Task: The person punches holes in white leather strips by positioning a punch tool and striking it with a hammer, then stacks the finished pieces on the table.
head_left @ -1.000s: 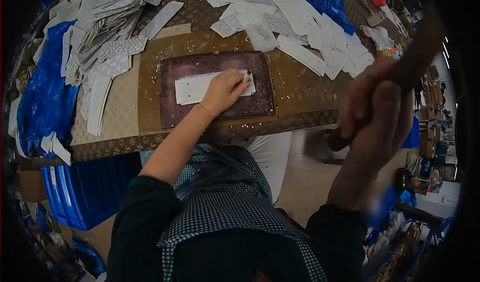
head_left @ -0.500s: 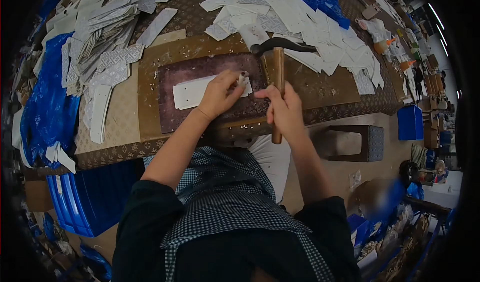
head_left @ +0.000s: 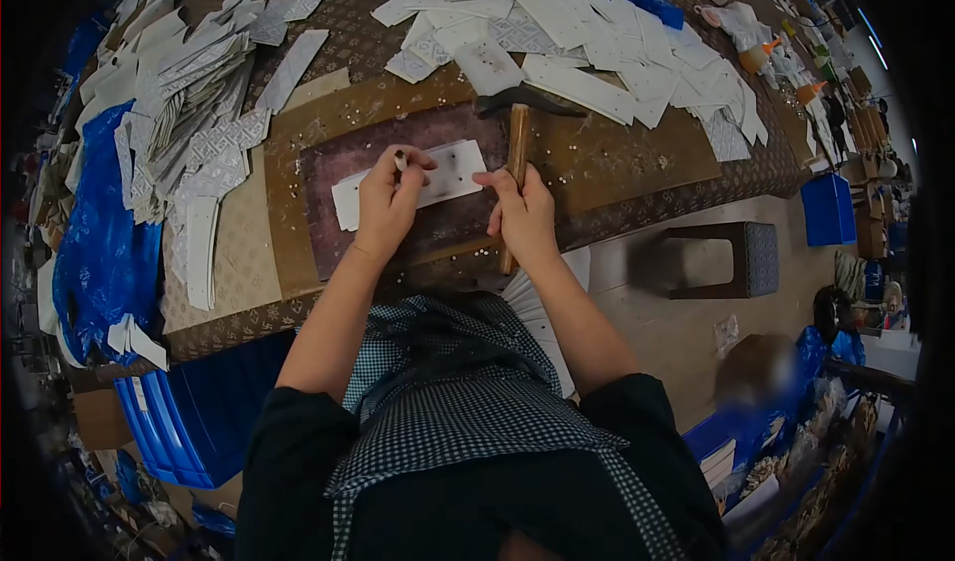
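My right hand [head_left: 525, 213] is closed around the wooden handle of a hammer [head_left: 519, 141], its dark curved head up and away from me. The index finger points out toward a white perforated strip [head_left: 456, 168]. My left hand [head_left: 388, 203] pinches a small punch-like tool [head_left: 401, 159], pale with a dark end, over the strip's left half. Its lower tip is hidden by the fingers. Dark small holes dot the strip, which lies at a slant on a reddish-purple mat [head_left: 328, 178]. Another strip may lie under it.
Patterned white pieces [head_left: 189, 93] are piled at the left, and more white pieces [head_left: 597, 49] at the back. Strips [head_left: 201, 253] lie near the left front edge beside blue plastic sheeting [head_left: 109, 233]. Small scraps dot the brown board [head_left: 617, 163]. A stool [head_left: 751, 258] stands right; a blue crate [head_left: 179, 422] is below.
My left hand has moved left along the strip with the small tool, uncovering the strip's right end. My right hand and the hammer have shifted left and slightly toward me.
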Available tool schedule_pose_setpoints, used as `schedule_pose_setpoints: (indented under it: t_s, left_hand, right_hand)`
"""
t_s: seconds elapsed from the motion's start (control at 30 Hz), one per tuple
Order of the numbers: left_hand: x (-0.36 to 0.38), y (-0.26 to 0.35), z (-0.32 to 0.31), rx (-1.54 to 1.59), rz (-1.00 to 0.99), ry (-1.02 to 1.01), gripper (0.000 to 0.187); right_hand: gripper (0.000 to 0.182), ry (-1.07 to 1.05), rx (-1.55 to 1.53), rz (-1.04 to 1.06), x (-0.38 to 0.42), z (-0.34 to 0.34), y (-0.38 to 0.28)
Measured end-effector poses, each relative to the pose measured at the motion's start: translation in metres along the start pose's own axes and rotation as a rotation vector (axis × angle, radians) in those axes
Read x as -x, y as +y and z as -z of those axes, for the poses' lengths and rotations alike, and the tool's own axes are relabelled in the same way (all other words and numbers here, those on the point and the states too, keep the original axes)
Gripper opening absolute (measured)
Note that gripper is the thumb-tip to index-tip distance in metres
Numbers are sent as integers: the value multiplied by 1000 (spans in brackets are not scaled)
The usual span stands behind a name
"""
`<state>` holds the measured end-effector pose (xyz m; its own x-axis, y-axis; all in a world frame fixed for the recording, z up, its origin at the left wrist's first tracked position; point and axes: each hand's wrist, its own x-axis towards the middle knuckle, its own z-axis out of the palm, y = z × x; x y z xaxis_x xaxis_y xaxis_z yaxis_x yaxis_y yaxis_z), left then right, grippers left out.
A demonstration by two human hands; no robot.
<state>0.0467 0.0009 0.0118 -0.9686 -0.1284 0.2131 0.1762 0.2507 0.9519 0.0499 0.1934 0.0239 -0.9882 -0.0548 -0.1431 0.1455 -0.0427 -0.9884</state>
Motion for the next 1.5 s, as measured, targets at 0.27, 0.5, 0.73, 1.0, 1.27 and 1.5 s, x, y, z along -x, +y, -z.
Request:
schedule_pose_setpoints:
  t_s: [0.27, 0.5, 0.73, 1.0, 1.27, 1.5]
  left_hand:
    - [-1, 14, 38, -854, -32, -152, 43]
    - [-22, 28, 42, -895, 97, -309, 48]
    - [-21, 34, 46, -899, 216, -462, 50]
    - [8, 36, 58, -318, 231, -195, 33]
    - [17, 64, 92, 275, 210, -48, 24]
    - [-38, 75, 44, 647, 30, 343, 17]
  right_hand:
    - [30, 31, 26, 57, 3, -2, 2]
    - [28, 50, 18, 70, 3, -2, 3]
    - [25, 87, -30, 68, 3, -2, 5]
    - [23, 122, -61, 88, 6, -3, 4]
    - [25, 97, -83, 51, 4, -2, 5]
    - [21, 63, -40, 76, 6, -4, 7]
